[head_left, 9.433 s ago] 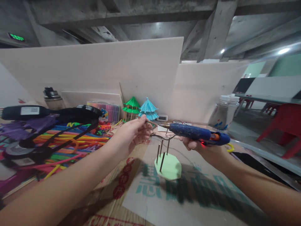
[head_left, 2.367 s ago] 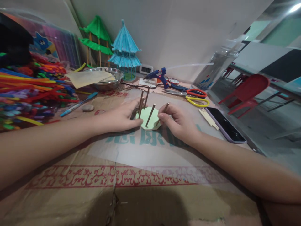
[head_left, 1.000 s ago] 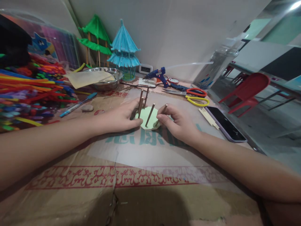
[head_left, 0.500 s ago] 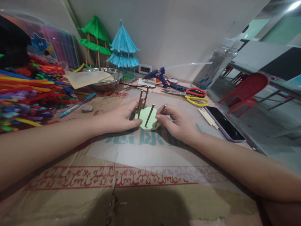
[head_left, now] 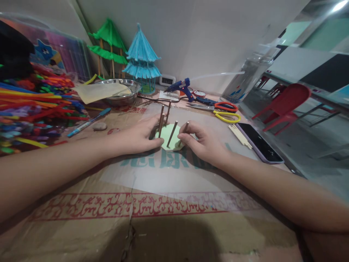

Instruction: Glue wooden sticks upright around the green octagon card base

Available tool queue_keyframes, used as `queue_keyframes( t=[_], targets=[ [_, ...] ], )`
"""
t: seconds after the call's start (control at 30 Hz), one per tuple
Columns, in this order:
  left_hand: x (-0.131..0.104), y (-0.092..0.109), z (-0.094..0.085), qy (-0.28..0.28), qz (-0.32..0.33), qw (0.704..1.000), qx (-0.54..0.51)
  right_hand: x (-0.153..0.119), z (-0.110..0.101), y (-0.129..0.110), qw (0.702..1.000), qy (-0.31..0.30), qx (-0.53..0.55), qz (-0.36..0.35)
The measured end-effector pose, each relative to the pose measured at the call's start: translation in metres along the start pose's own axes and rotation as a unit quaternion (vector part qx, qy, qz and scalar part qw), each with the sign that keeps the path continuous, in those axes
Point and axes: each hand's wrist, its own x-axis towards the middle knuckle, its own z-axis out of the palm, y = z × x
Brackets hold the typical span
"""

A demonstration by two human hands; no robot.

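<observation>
A pale green many-sided base (head_left: 172, 141) lies on a translucent sheet, with several thin brown sticks (head_left: 172, 134) standing on it. My left hand (head_left: 144, 135) rests at the base's left edge, thumb and fingers spread around that side, holding nothing. My right hand (head_left: 200, 140) pinches a brown stick (head_left: 186, 128) between thumb and forefinger at the right side of the base. The stick leans slightly, and its lower end is partly behind my thumb.
Colourful pipe cleaners (head_left: 29, 112) are heaped at the left. Behind stand a blue model pavilion (head_left: 141, 51), a metal bowl (head_left: 131, 92) and a glue gun (head_left: 181, 87). Scissors (head_left: 226, 115), pale sticks (head_left: 240, 136) and a phone (head_left: 260, 142) lie at the right.
The whole view has shifted slightly. The stick in my right hand stands a little differently, its top slightly further left; both hands keep their places at the base.
</observation>
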Motion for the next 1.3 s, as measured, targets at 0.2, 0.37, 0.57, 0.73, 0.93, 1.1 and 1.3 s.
queue_keyframes(
  t=[0.2, 0.37, 0.57, 0.73, 0.93, 1.1, 1.3],
  targets=[
    [0.0008, 0.0007, 0.0001, 0.004, 0.013, 1.000, -0.010, 0.0004, -0.0006, -0.0001, 1.000, -0.002, 0.003, -0.008],
    [0.0016, 0.0034, 0.0001, 0.004, 0.011, 1.000, -0.008, 0.0004, -0.0002, 0.0014, 1.000, -0.003, -0.002, -0.012],
    [0.0011, 0.0060, -0.0020, 0.001, 0.012, 1.000, 0.006, -0.0038, 0.0001, 0.0041, 0.999, 0.022, 0.027, -0.022],
    [0.0018, 0.0041, -0.0035, -0.002, 0.033, 0.999, 0.005, -0.0060, -0.0020, 0.0048, 0.991, 0.112, 0.060, -0.053],
    [0.0045, 0.0056, -0.0024, -0.002, 0.018, 1.000, -0.001, -0.0071, -0.0017, 0.0046, 0.988, 0.132, 0.008, -0.074],
    [0.0051, 0.0066, -0.0017, 0.010, 0.026, 1.000, -0.012, -0.0070, -0.0033, 0.0021, 0.988, 0.108, -0.038, -0.107],
    [0.0038, 0.0064, -0.0010, 0.009, 0.005, 1.000, -0.001, -0.0060, -0.0050, 0.0001, 0.985, 0.097, -0.037, -0.134]
  ],
)
